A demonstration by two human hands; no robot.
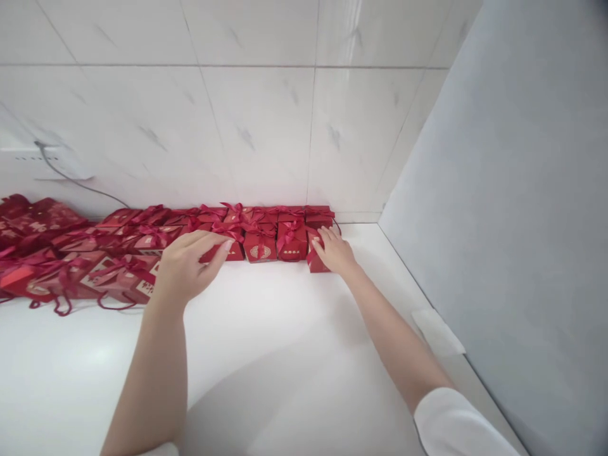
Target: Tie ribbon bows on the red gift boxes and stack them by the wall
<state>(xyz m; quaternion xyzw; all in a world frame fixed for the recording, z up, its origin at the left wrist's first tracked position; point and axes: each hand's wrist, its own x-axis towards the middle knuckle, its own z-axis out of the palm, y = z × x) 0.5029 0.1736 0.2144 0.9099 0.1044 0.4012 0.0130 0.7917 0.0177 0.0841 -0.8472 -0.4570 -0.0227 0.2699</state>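
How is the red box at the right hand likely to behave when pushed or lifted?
The red box has flat faces and straight edges, so it probably holds its shape like stiff card. Its flat sides suggest sliding rather than rolling on the glossy-looking white tabletop. Weight is hard to judge, since its contents are hidden.

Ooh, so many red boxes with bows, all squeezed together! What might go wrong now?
The right hand is on the end box, close beside the next box, so a hard push might knock the row crooked. The ribbons are crowded together, so one bow could snag another and come loose. Cord handles droop onto the white table at the left, so an arm might catch one.
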